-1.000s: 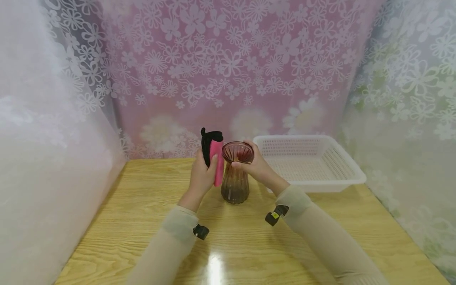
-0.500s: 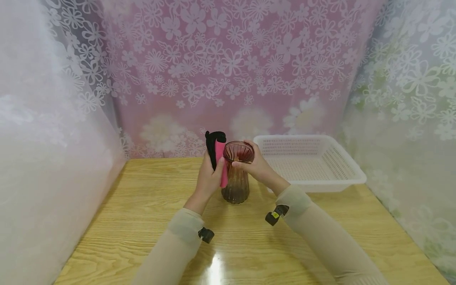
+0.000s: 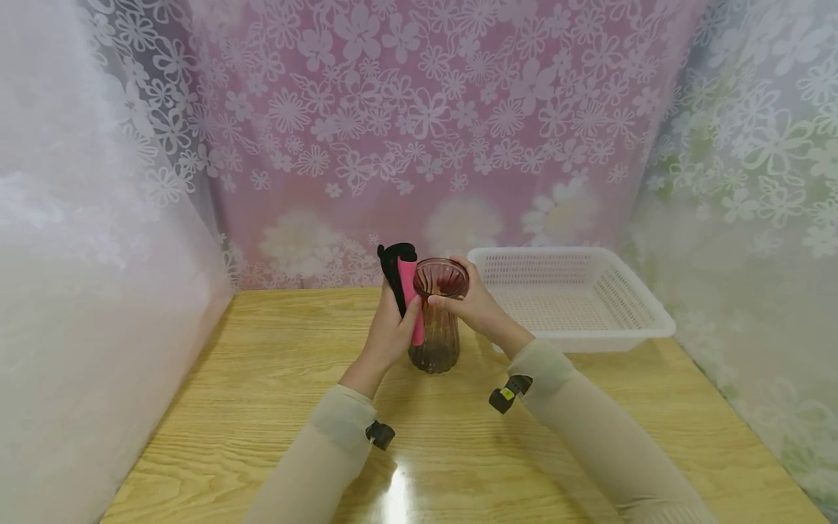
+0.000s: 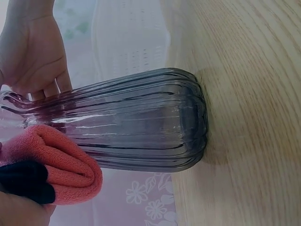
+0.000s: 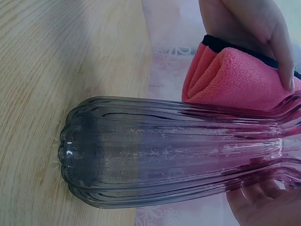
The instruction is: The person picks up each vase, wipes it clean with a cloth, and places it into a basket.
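A ribbed, tinted glass vase (image 3: 437,320) (image 4: 136,122) (image 5: 174,150) stands upright on the wooden table (image 3: 262,378). My left hand (image 3: 391,331) grips a folded pink and black cloth (image 3: 404,287) (image 4: 51,167) (image 5: 235,80), held upright against the vase's left side. My right hand (image 3: 473,306) (image 4: 33,52) holds the vase at its neck just under the flared rim, fingers curled round it.
A white perforated plastic basket (image 3: 628,320) sits on the table to the right of the vase, behind my right forearm. Floral lace curtains close in the back and both sides. Bare wood lies in front of the vase.
My left hand has brought the cloth to the right, from beside the vase to touching its left side, and slightly lower. The right hand and vase have stayed put.
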Demonstrator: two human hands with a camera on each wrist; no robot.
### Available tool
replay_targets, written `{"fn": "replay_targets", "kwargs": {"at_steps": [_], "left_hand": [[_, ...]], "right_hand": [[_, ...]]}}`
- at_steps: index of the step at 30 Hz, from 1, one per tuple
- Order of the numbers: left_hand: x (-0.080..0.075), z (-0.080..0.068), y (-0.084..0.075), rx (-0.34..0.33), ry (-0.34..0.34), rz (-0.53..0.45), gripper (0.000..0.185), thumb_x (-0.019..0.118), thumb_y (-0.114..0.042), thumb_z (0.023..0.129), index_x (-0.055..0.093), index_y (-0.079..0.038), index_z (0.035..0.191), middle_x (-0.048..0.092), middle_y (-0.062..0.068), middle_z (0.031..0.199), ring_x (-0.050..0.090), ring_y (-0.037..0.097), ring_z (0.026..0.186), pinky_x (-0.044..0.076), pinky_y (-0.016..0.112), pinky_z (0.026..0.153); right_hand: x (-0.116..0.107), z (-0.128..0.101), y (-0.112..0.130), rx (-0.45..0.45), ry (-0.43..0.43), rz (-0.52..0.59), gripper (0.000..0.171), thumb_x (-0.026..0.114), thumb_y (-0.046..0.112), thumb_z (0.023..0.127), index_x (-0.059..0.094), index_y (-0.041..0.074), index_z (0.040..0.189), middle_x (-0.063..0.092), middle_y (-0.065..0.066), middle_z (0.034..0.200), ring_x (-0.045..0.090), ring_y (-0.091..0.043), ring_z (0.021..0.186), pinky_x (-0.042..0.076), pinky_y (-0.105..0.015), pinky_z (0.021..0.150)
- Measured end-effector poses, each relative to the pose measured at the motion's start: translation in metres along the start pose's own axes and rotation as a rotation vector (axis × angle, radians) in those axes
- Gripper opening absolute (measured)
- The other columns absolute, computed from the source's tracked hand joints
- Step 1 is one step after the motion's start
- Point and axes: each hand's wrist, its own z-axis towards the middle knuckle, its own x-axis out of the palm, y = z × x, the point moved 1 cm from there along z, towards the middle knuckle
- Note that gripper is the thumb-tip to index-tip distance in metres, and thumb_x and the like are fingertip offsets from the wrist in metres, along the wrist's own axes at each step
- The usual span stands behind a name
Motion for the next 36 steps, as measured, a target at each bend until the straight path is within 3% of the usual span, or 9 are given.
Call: {"fn": "replay_targets", "kwargs": {"at_steps": [14,25,31,36], "left_hand": [[0.007,-0.009,0.010,-0.070,0.030,0.043,0.065,0.052,-0.019,0.105,0.014,-0.011,0.157,0.044,0.016,0.146,0.047,0.023,0.133,0.036,0.044,0.113],[0.009,-0.011,0.010,-0.074,0.083,0.110,0.059,0.048,-0.014,0.106,0.016,0.000,0.154,0.041,0.023,0.147,0.043,0.030,0.138,0.032,0.046,0.115],[0.011,-0.014,0.015,-0.044,0.109,0.153,0.062,0.048,-0.009,0.105,0.014,-0.003,0.157,0.038,0.020,0.152,0.038,0.026,0.141,0.029,0.043,0.117],[0.013,-0.017,0.020,-0.065,0.135,0.178,0.064,0.048,-0.011,0.106,0.011,-0.004,0.158,0.036,0.019,0.153,0.037,0.025,0.141,0.029,0.043,0.117]], "right_hand": [[-0.001,-0.002,0.000,-0.014,-0.006,-0.001,0.092,0.078,0.023,0.089,0.016,0.012,0.156,0.039,-0.020,0.146,0.046,-0.034,0.131,0.042,-0.051,0.106],[-0.002,-0.002,0.000,-0.013,-0.007,-0.010,0.093,0.078,0.025,0.089,0.015,0.011,0.156,0.041,-0.020,0.146,0.048,-0.034,0.130,0.043,-0.050,0.106],[-0.001,-0.002,0.001,-0.015,0.002,-0.011,0.095,0.079,0.031,0.087,0.016,0.013,0.156,0.041,-0.019,0.145,0.048,-0.033,0.130,0.044,-0.050,0.106],[-0.001,-0.002,0.001,-0.012,0.006,-0.021,0.095,0.079,0.030,0.088,0.015,0.013,0.156,0.040,-0.019,0.146,0.047,-0.033,0.130,0.044,-0.050,0.106]]}}
